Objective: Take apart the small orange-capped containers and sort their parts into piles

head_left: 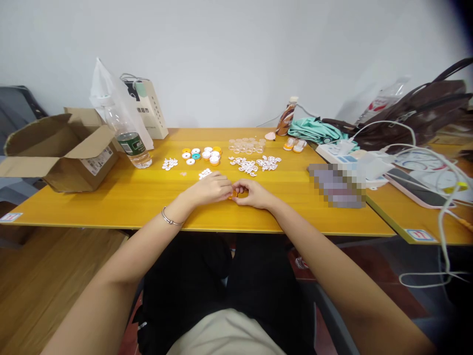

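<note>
My left hand (212, 188) and my right hand (255, 194) meet near the front edge of the table. Between their fingertips is a small orange round part (233, 195), mostly covered by the fingers. The right thumb and fingers pinch it, while the left fingers close over its other side. Just beyond my left hand lies a pile of small white pieces (205, 173). Farther back are white, orange and teal round cases (210, 157), several white gear-like pieces (269, 163) and clear round rings (247, 145).
An open cardboard box (74, 158) and a water bottle (133, 148) stand at the left. A coffee bottle (287, 117) is at the back. To the right are a power strip (342, 157), cables and a brown bag (414, 116). The table (121, 207) ends close to my lap.
</note>
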Motion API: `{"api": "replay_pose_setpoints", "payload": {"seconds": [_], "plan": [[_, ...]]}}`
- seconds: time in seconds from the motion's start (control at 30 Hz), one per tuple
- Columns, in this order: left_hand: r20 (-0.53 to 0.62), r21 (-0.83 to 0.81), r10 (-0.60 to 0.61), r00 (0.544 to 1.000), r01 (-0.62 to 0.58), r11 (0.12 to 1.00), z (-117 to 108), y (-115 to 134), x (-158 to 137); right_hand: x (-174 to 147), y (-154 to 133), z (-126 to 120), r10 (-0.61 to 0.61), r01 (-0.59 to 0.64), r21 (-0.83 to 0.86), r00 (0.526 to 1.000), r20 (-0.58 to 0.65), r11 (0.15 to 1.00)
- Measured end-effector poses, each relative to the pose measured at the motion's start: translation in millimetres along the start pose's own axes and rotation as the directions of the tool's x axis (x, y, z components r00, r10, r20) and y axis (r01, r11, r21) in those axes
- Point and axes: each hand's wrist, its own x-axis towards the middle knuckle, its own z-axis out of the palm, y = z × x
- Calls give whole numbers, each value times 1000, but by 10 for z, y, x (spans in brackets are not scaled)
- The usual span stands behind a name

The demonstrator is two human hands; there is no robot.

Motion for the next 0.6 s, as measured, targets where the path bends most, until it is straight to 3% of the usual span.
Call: {"api": "replay_pose_setpoints", "payload": {"seconds": [0.47, 0.6], "plan": [[-2, -38, -44, 999, 44, 998, 8, 1, 15, -1, -6, -1, -12, 12, -7, 1000, -5, 1000], [-6, -197, -110, 994, 106, 975, 23, -22, 10, -4, -10, -8, -23, 23, -24, 1000, 3, 999]]}}
